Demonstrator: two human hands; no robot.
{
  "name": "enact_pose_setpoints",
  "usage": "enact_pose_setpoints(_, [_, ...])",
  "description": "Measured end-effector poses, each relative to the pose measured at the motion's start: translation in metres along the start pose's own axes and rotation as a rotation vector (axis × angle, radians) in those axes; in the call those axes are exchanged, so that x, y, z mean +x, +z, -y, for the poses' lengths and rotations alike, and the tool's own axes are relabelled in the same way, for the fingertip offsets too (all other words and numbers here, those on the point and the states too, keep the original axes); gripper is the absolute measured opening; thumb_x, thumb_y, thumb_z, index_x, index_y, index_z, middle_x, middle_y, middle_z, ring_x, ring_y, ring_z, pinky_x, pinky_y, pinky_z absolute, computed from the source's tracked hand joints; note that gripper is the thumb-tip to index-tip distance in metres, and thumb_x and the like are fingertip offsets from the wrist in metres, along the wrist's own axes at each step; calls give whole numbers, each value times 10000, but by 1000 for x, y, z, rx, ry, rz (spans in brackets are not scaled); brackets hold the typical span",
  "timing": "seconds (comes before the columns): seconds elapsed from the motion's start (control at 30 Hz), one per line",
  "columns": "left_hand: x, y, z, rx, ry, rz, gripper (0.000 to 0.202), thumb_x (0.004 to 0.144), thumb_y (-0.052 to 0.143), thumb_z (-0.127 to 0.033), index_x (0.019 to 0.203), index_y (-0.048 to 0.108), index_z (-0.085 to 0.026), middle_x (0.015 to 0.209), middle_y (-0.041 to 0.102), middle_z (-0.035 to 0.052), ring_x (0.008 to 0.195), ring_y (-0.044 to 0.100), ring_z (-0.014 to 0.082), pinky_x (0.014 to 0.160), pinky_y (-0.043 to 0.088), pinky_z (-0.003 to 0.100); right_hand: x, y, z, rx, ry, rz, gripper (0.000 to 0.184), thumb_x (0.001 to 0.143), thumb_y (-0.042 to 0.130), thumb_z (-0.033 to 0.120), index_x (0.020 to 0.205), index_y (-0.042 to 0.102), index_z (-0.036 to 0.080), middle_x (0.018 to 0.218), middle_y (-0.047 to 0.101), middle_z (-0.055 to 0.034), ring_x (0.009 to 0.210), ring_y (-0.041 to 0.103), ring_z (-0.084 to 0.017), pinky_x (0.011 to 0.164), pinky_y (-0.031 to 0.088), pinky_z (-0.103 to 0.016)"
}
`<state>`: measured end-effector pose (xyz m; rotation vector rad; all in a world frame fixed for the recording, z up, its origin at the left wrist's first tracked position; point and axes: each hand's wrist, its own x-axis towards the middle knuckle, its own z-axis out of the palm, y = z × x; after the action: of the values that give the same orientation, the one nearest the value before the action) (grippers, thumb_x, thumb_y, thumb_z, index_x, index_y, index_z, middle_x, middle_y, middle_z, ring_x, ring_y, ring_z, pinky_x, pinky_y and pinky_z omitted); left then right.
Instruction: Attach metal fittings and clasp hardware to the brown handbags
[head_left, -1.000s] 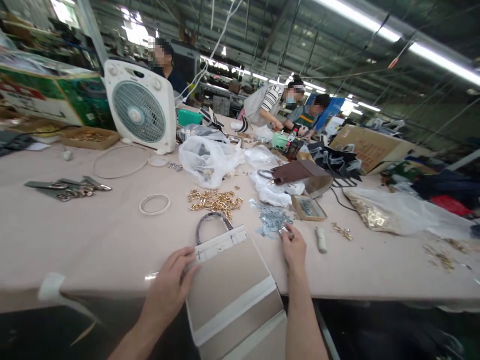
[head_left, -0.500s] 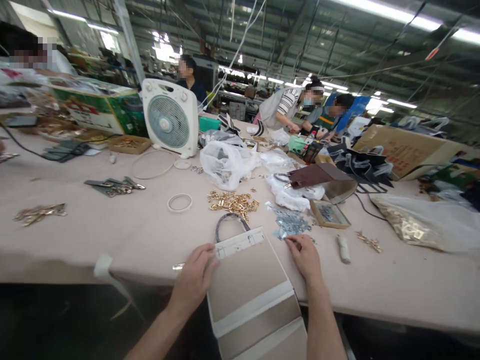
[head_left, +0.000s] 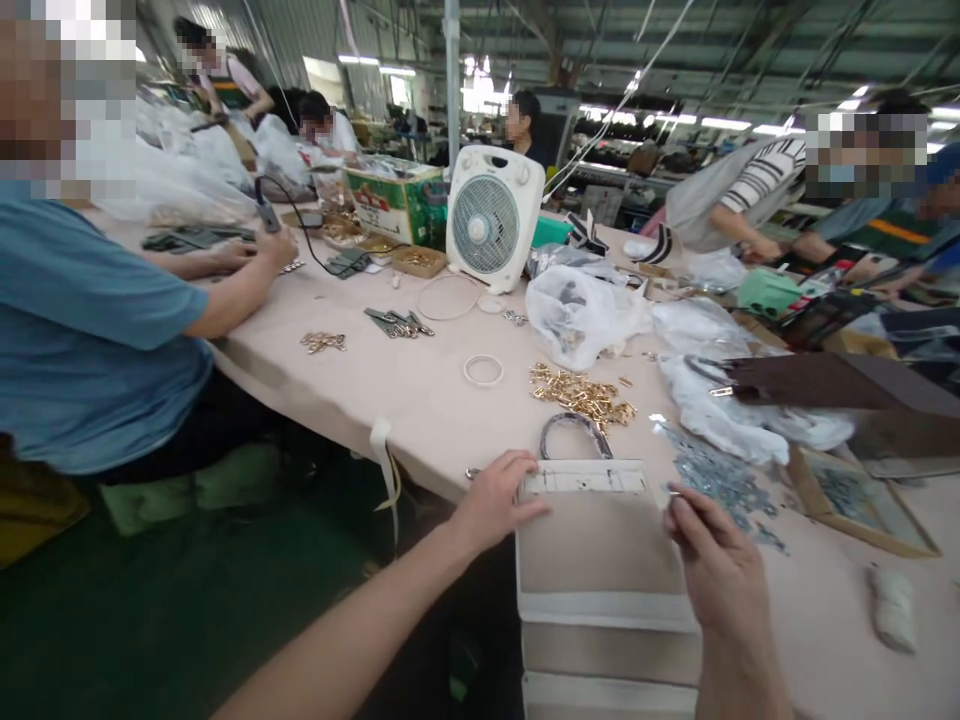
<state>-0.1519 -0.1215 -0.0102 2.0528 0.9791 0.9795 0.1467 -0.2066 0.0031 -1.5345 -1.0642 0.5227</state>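
Pink-beige table crosses the frame, its near edge running diagonally from upper left to lower centre. A beige bag lies flat at lower centre, its lower part hanging over that edge. The left hand rests open on the bag's top left corner. The right hand is at its right side, fingertips pinched on something too small to tell. Silver pieces lie just right and gold clasps above. Bare tabletop surrounds a white ring.
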Motion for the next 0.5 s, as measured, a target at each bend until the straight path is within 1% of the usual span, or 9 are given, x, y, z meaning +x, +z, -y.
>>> enact_pose_setpoints(0.07, [0,1,0,-15,-10,-3,489,777,891,-314,1197,663,-209,1281,674,100,1234,632,250,1114,503,412,-9,37,27,95,54,178,404,865,742,528,1119,766,215,769,683,-42,692,628,-190,655,530,-326])
enact_pose_setpoints(0.13, [1,1,0,-31,-10,-7,490,769,896,-307,1194,673,-208,1269,680,97,1225,638,248,1106,506,404,-16,71,48,108,85,326,382,865,752,505,1111,775,212,788,718,-48,705,645,-192,688,556,-330])
enact_pose_setpoints(0.17, [1,1,-1,-41,-7,-9,479,775,892,-311,1191,678,-210,1261,683,96,1217,642,247,1099,510,403,-18,85,54,95,78,370,375,861,751,508,1093,787,215,812,740,-54,724,661,-200,715,571,-342])
enact_pose_setpoints(0.23, [2,0,-2,-61,-1,-17,429,803,869,-327,1177,690,-215,1241,691,93,1197,651,245,1076,522,401,-21,107,61,66,41,422,353,865,726,517,1054,807,230,942,787,-73,855,711,-242,848,595,-398])
enact_pose_setpoints(0.3, [2,0,-3,-75,-1,-25,380,829,845,-334,1160,700,-216,1222,698,90,1178,657,241,1058,532,396,-23,118,59,34,6,430,338,885,690,516,1047,815,246,1081,795,-76,1020,720,-280,990,567,-449])
enact_pose_setpoints(0.33, [2,-1,-3,-81,-3,-28,370,832,841,-335,1154,703,-214,1217,699,89,1170,659,239,1052,535,392,-24,121,57,21,1,423,339,897,676,512,1056,813,247,1118,791,-77,1066,714,-288,1019,556,-455])
enact_pose_setpoints(0.37, [2,-1,-3,-88,-5,-32,370,829,844,-334,1150,706,-211,1216,700,90,1165,661,237,1049,538,388,-25,122,54,8,5,412,348,905,668,513,1072,807,242,1120,790,-78,1057,717,-285,1004,564,-445])
enact_pose_setpoints(0.4, [2,-1,-3,-95,-7,-36,378,823,849,-335,1149,707,-207,1216,700,92,1164,662,237,1050,538,386,-25,122,51,-1,16,401,362,909,665,520,1084,800,233,1095,793,-80,1004,724,-274,952,586,-423])
enact_pose_setpoints(0.5, [2,1,0,-109,-12,-50,410,801,869,-341,1153,711,-202,1215,701,97,1169,665,243,1058,539,385,-26,120,45,-1,61,398,413,910,669,551,1108,776,204,977,792,-71,798,712,-221,748,605,-342])
